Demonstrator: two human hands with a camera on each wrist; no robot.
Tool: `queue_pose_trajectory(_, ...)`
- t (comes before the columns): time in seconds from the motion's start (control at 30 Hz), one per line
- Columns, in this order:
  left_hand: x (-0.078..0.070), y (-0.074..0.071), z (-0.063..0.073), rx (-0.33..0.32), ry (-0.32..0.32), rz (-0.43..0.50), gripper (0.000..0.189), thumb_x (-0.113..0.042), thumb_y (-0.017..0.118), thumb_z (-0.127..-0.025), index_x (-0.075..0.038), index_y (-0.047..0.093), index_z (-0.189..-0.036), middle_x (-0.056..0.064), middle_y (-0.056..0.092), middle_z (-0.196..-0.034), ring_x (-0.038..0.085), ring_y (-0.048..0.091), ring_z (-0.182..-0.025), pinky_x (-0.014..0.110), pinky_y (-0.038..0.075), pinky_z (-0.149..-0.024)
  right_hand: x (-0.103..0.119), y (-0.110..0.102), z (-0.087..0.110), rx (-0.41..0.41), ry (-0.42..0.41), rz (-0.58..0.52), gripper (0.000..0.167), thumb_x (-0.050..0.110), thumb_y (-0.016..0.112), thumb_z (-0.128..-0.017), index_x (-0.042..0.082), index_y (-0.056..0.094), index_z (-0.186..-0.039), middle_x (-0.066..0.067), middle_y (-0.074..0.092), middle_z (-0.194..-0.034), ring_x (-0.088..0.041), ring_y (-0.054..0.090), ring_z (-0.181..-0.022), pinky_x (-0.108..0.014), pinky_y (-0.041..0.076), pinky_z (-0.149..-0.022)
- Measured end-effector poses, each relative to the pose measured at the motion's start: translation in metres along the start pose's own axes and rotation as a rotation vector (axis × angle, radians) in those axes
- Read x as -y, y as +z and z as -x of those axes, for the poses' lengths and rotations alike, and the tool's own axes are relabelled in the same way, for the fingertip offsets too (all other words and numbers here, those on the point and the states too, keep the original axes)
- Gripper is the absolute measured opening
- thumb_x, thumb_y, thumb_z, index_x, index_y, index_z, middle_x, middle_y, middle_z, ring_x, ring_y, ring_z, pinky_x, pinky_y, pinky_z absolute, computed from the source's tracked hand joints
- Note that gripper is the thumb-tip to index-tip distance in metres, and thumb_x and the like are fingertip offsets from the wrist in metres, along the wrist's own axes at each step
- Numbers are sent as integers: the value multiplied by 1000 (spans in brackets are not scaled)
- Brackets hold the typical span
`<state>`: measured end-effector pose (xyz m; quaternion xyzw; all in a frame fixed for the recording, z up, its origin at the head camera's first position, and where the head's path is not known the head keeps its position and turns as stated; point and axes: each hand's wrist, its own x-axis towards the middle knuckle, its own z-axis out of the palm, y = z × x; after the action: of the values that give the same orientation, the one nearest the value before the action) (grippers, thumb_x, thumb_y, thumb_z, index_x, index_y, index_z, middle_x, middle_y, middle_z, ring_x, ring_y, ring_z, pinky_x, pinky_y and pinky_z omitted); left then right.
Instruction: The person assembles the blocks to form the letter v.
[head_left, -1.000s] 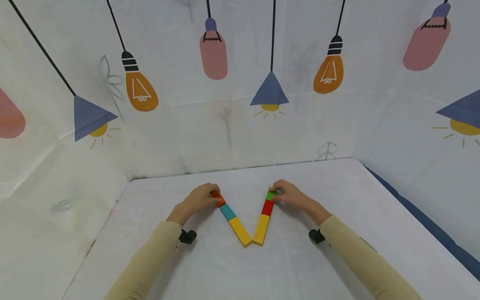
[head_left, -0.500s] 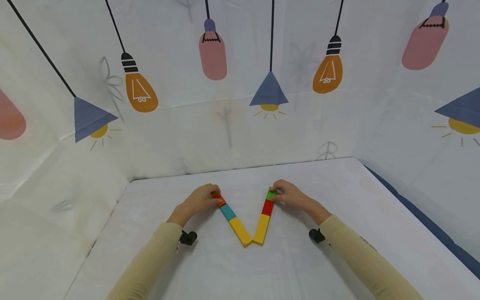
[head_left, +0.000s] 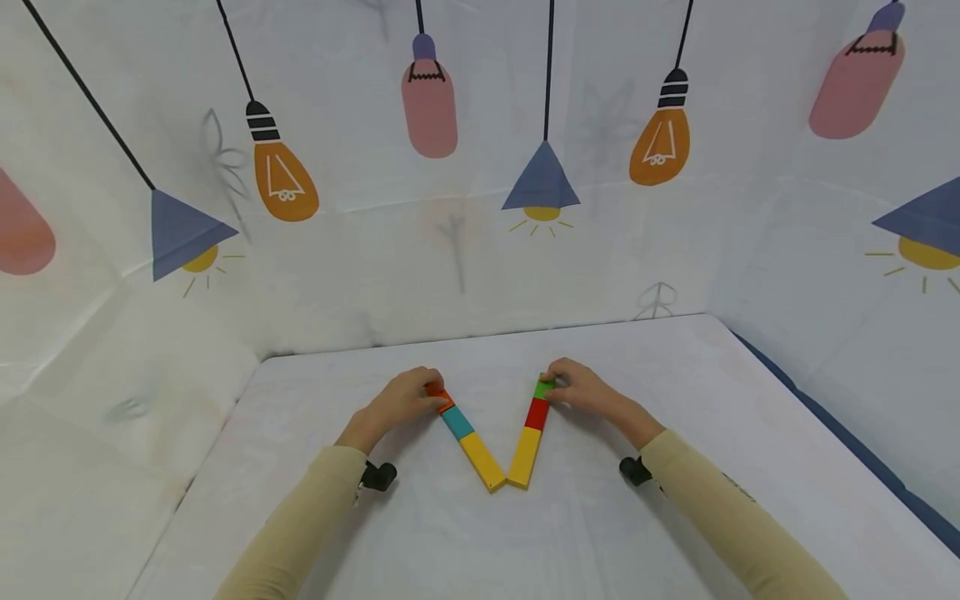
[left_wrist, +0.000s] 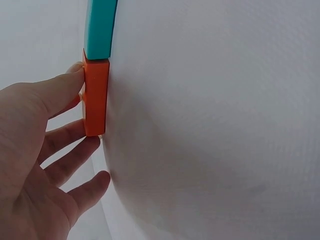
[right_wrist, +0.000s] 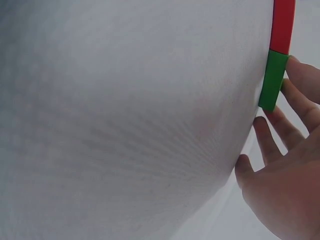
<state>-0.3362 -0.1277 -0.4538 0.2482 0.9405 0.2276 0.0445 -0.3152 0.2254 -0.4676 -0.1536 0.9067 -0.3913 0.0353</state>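
Coloured blocks lie on a white table in a V shape, its point towards me. The left row has a long yellow block [head_left: 483, 461], a teal block [head_left: 458, 422] and an orange block [left_wrist: 96, 100] at the far end. My left hand [head_left: 401, 402] pinches that orange block between thumb and fingers, with the other fingers spread behind it. On the right row a second yellow block [head_left: 524, 458] leads to a red block [head_left: 537, 413] and a green block [right_wrist: 273, 80]. Thumb and fingers of my right hand [head_left: 587, 392] hold the green block at its outer side.
The white tabletop [head_left: 480, 550] spreads around the blocks. Behind it hangs a pale cloth backdrop [head_left: 360, 275] printed with lamps and bulbs. A dark blue strip [head_left: 847, 437] runs along the table's right edge. Each wrist carries a small black camera [head_left: 379, 477].
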Motion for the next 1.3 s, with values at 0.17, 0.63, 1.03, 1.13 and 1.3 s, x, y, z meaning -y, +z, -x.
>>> queue_pose_trajectory(0.17,0,0,-1,0,0,-13,25,-31,72,-91,-15,66,-109,0,65,-103,16,53,-92,35,50,-88,-1,0,-1,-6,-5,-2,28,11,71,-88,3,67,-114,-15,63,-122,-32,54,-119,-53,41,-109)
queue_pose_trajectory(0.63,2,1,0,-2,-2,15,24,-30,72,-91,-15,65,-109,2,62,-102,17,51,-90,33,48,-84,-4,2,-3,-3,-7,1,28,10,71,-88,2,66,-114,-16,62,-122,-33,54,-120,-54,40,-110)
queue_pose_trajectory(1.03,5,2,1,-4,0,24,25,-32,72,-92,-17,65,-110,2,61,-103,17,51,-90,32,47,-83,-4,1,-2,-6,1,-1,29,10,71,-88,2,66,-115,-16,62,-124,-34,53,-121,-54,39,-111)
queue_pose_trajectory(1.13,4,2,1,-3,-5,32,24,-31,72,-92,-17,65,-110,3,62,-103,17,51,-90,32,47,-83,-4,2,-2,-7,-2,0,29,10,71,-88,2,66,-115,-17,62,-124,-34,53,-122,-54,39,-111)
queue_pose_trajectory(1.3,3,3,1,-3,-8,31,24,-30,72,-92,-18,66,-112,2,63,-107,17,52,-93,33,49,-89,-4,2,-3,-7,3,3,28,10,70,-88,3,66,-114,-16,61,-125,-34,53,-122,-54,39,-111)
